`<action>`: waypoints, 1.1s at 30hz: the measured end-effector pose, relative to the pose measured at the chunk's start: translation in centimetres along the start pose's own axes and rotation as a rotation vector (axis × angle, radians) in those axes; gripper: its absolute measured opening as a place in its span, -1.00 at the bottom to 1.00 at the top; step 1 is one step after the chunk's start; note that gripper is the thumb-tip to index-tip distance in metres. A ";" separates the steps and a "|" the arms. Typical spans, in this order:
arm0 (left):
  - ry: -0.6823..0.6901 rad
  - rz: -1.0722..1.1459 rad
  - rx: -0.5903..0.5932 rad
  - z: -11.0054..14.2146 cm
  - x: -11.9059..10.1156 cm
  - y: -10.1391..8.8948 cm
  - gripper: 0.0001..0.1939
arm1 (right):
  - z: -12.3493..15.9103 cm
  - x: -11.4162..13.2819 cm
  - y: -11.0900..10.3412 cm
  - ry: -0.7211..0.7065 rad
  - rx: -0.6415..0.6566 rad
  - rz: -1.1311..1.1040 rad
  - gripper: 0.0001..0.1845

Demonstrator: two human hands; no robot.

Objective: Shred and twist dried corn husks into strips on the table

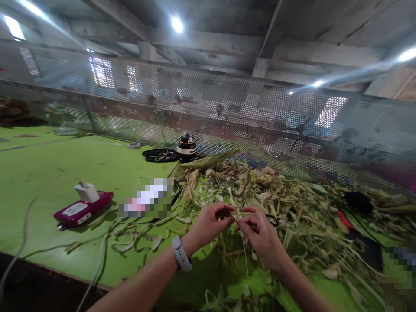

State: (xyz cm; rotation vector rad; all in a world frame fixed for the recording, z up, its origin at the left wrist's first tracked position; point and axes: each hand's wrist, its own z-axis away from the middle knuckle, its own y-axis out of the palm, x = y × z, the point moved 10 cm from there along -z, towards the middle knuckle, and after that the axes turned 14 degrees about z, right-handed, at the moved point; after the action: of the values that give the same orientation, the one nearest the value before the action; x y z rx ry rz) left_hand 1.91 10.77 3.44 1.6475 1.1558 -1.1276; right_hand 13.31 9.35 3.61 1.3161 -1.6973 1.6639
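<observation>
Above the green table, my left hand (210, 225) and my right hand (261, 236) meet fingertip to fingertip. Both are closed in a pinch on a small pale strip of dry husk (237, 214), mostly covered by the fingers. Thin strands hang below the right hand. A white band (181, 254) circles my left wrist. Behind and to the right of the hands spreads a heap of dried, corn-like husks (292, 208), yellow-green to brown. A longer whole husk (211, 160) lies at the heap's back edge.
On the green table (97, 160) at left sits a magenta power strip (82, 212) with a white plug adapter (86, 191). A pale cable (100, 260) runs along the front. A black jar-like item (186, 148) stands before the perforated metal screen (208, 104). A tape roll (134, 145) lies nearby.
</observation>
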 end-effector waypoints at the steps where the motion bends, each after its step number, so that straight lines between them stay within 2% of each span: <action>1: 0.011 -0.006 0.003 0.1 -0.2 0.1 -0.80 | 0.0 0.1 -0.1 -0.003 -0.008 0.003 -0.70; 5: 0.076 -0.065 -0.015 0.3 -1.1 0.0 -0.81 | -0.1 0.1 -0.3 0.000 -0.038 0.016 -0.68; 10: 0.117 -0.267 0.007 0.5 -1.5 0.6 -0.81 | -0.1 -0.1 -0.3 -0.009 -0.037 0.095 -0.70; 13: 0.164 -0.329 0.029 0.7 -1.9 1.0 -0.84 | 0.0 0.0 -1.3 -0.002 -0.125 0.228 -0.71; 17: 0.192 -0.296 0.048 0.9 -2.0 1.3 -0.85 | 0.1 -0.1 -2.4 0.038 -0.216 0.373 -0.71; 23: 0.153 -0.230 0.035 0.6 -1.7 0.9 -0.95 | -0.2 0.5 -1.2 -0.030 -0.066 0.193 -0.80; 26: 0.148 -0.219 0.013 0.4 -1.7 0.5 -0.92 | -0.1 1.3 -1.1 -0.070 -0.030 0.181 -0.67; 29: 0.166 -0.248 0.016 0.5 -1.9 0.5 -0.94 | -0.2 1.1 -1.3 -0.076 -0.043 0.187 -0.67; 33: 0.197 -0.309 0.081 0.6 -2.3 1.2 -0.93 | -0.4 -0.2 -1.4 -0.019 -0.082 0.135 -0.67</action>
State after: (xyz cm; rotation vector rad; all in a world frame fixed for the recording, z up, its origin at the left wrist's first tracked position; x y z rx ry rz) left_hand 2.46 9.35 5.65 1.7102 1.5502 -1.2354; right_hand 14.49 10.03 4.27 1.2072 -1.8818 1.6395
